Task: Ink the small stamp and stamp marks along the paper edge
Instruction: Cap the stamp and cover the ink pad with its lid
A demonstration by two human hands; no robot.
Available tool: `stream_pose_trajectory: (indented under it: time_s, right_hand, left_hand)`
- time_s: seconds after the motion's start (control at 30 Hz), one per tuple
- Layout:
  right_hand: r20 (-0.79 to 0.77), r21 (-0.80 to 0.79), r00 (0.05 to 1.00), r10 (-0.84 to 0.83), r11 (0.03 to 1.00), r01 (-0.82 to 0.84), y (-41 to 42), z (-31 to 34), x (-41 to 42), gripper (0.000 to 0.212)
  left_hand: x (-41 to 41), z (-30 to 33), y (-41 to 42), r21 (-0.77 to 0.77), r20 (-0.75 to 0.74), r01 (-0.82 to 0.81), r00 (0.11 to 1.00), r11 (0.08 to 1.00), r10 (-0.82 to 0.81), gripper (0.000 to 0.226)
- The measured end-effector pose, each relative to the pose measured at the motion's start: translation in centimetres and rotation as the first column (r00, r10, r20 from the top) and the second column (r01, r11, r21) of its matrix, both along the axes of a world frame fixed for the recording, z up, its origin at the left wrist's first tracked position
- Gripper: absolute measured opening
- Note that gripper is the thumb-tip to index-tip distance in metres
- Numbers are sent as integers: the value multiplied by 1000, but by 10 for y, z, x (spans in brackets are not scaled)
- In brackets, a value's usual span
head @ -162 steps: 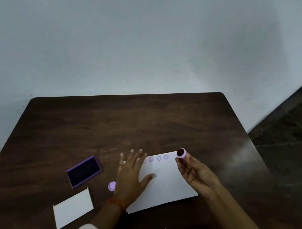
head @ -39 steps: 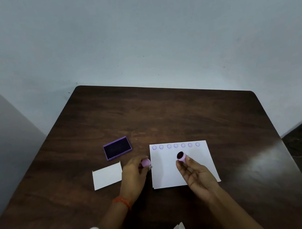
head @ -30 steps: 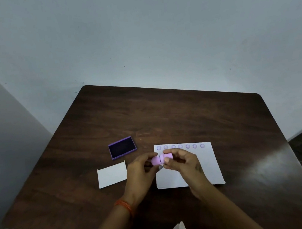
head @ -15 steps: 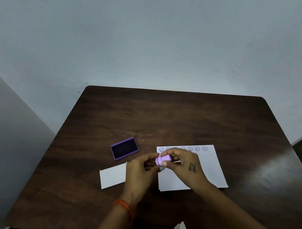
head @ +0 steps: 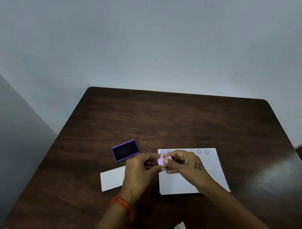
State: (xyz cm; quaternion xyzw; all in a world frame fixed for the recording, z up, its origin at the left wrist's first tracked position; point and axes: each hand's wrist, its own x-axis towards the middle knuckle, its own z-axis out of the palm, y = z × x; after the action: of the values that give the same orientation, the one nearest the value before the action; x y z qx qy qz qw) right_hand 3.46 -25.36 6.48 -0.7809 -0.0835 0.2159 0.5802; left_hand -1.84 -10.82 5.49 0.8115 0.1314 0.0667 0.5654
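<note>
Head view: small stamp (head: pixel 163 160) pinched between both hands, above paper (head: pixel 212 167).

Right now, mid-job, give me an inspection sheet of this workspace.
Surface: dark wooden table, glare at right.
Job's things: stamped sheet with a row of round marks along its far edge; open ink pad; small pink stamp held between both hands.
Clutter: small blank card.
Grippers: left hand and right hand, fingers pinching the stamp above the sheet.
Cables: nothing seen.
Surroundings: plain walls, dark floor.
</note>
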Motion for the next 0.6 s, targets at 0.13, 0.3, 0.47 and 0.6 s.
stream_pose_trajectory:
  time_s: [0.13,0.3,0.47,0.6]
  right_hand:
    - [-31,26,1000,3,1000,-3,0,-1,1,12]
    - [-127,-39,992,-12,999,7,2,-5,6,16]
    - [-143,36,989,26,999,-21,4,-7,8,26]
    - [-238,3,971,-13,1000,14,10,-12,10,21]
  left_hand:
    - [0,-2,0,15,-19,-8,1000,1000,9,26]
    - [1,-5,4,19,-24,4,1000,1000,-4,26]
    - [0,-8,5,18,1,-14,1000,1000,13,24]
    - [-2,-11,6,51,27,-22,999,998,21,20]
